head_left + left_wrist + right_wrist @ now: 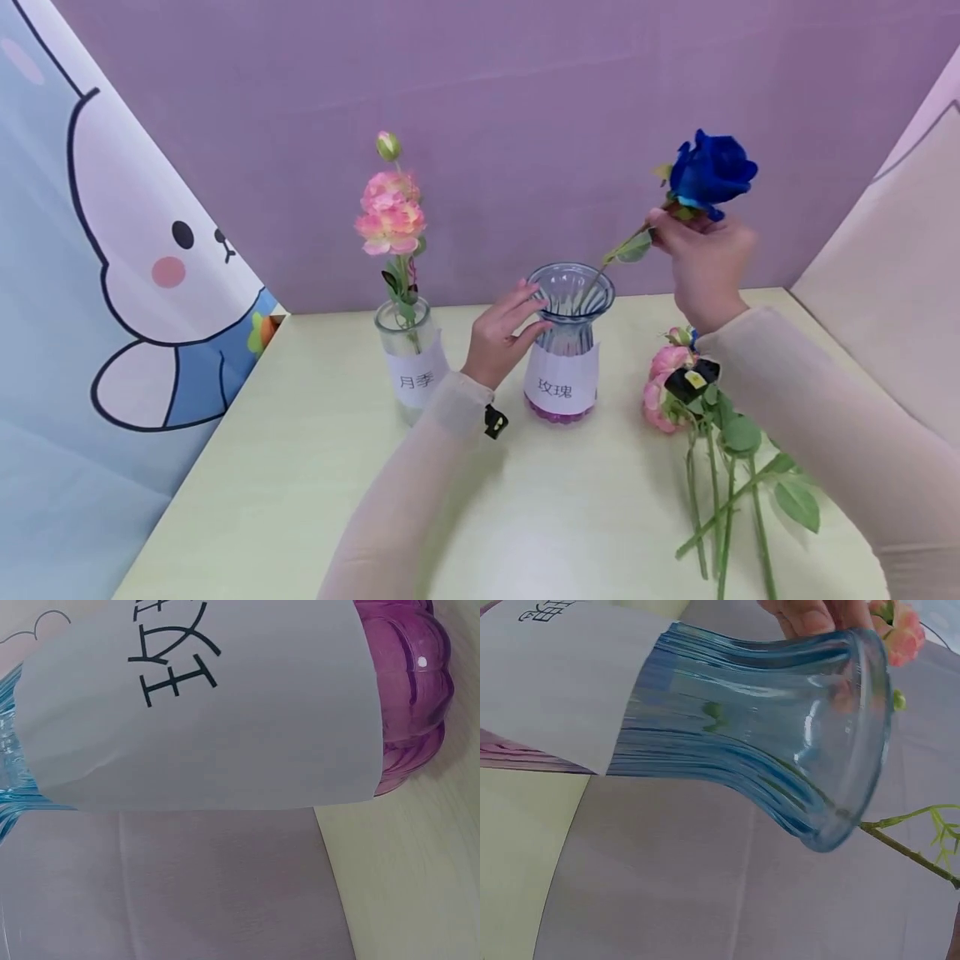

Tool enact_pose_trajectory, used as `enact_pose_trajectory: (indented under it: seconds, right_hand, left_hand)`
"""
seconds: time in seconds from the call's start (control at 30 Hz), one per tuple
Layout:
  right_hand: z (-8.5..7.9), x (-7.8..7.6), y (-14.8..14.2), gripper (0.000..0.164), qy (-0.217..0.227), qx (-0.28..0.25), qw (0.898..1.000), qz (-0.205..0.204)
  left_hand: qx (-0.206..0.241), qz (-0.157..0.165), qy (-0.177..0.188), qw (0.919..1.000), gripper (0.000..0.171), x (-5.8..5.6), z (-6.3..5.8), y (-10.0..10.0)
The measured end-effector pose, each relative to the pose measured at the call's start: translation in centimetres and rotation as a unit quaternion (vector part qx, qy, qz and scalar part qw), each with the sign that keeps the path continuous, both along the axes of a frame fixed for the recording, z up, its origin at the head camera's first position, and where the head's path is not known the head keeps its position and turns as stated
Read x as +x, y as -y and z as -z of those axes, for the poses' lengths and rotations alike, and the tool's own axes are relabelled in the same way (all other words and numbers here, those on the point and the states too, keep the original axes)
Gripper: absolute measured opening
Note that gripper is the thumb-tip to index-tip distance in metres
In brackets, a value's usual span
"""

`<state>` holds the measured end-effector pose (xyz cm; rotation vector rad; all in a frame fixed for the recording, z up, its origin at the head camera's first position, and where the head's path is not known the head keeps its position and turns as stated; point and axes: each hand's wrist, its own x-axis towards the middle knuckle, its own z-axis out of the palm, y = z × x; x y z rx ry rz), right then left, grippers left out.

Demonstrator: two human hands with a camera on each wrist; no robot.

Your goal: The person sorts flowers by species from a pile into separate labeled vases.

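Observation:
My right hand (pixel 708 262) pinches a blue rose (pixel 712 173) by its stem just under the bloom. The stem slants down to the left, its lower end inside the mouth of a blue-and-purple glass vase (pixel 564 333). In the right wrist view the rose stem (pixel 907 851) passes over the vase's flared rim (pixel 870 742). Fairly straight fingers of my left hand (pixel 504 329) touch the left side of the vase's rim and neck. A white paper label (pixel 225 735) with black characters wraps the vase, which stands upright.
Left of it stands a clear glass vase (pixel 405 333), also labelled, with a pink flower (pixel 392 217) in it. On the table's right lie several stemmed flowers, with pink blooms (pixel 663 392) and green stems (pixel 723 500). A purple backdrop (pixel 480 150) rises behind the table.

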<state>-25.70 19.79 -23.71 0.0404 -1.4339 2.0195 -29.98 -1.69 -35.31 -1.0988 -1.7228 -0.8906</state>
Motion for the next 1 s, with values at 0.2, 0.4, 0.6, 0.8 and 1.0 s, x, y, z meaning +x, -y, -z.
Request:
enact_pose_trajectory:
  seconds: [0.2, 0.4, 0.6, 0.8, 1.0]
  right_hand:
    - [0.7, -0.1, 0.7, 0.031, 0.061, 0.105, 0.993, -0.010]
    - [1.5, -0.5, 0.6, 0.024, 0.084, 0.234, 0.968, -0.031]
    - [2.4, -0.8, 0.2, 0.030, 0.106, 0.260, 0.959, -0.044]
    - [3.3, -1.1, 0.4, 0.032, 0.113, 0.271, 0.955, -0.053]
    - [4.1, -1.0, 0.5, 0.030, 0.102, 0.263, 0.957, -0.063]
  left_hand:
    - [0.003, 0.002, 0.021, 0.9998, 0.029, 0.3, -0.2, 0.0]
    - [0.021, -0.001, 0.047, 0.9987, 0.029, 0.4, 0.1, -0.1]
    - [0.020, -0.004, 0.058, 0.9981, 0.030, 0.4, 0.4, -0.2]
    - [0.016, -0.007, 0.073, 0.9972, 0.030, 0.6, 0.3, -0.1]
    - [0.016, -0.004, 0.083, 0.9964, 0.029, 0.7, 0.2, -0.1]
